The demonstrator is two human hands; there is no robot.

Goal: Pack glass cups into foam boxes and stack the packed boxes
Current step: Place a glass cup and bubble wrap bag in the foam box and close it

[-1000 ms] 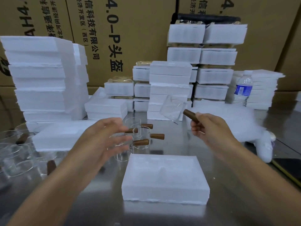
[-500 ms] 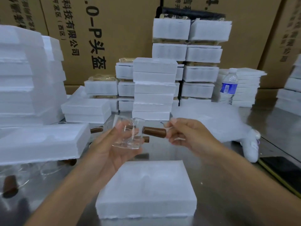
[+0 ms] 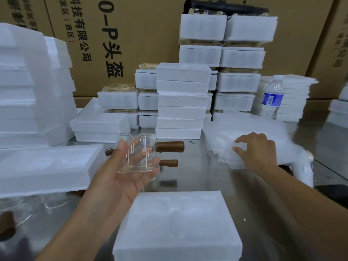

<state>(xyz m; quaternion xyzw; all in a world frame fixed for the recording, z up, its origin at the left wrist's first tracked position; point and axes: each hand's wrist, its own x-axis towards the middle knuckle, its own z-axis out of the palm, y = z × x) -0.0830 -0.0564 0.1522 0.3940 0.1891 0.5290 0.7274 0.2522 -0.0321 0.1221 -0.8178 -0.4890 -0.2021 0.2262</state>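
Left hand (image 3: 120, 178): I saw it palm up, gripping the glass cup (image 3: 135, 157) above the steel table (image 3: 207, 176).
Cup against fingers: the thumb (image 3: 120, 146) ran up the cup's left wall. The other fingers curled behind and under the base, and I saw them through the glass.
Handle (image 3: 170, 146): brown, it stuck out to the right, clear of every finger.
Right hand (image 3: 256, 149): well apart from the cup, fingers bent, tips on a pile of thin white sheets (image 3: 226, 136). I could not tell whether they pinched a sheet.
Foam box (image 3: 178, 223): it lay nearest me, between the forearms and below the cup.
Second cup (image 3: 168, 162): it sat on the table just behind the held one.
Packed stack (image 3: 181, 100): it stood behind the cup.
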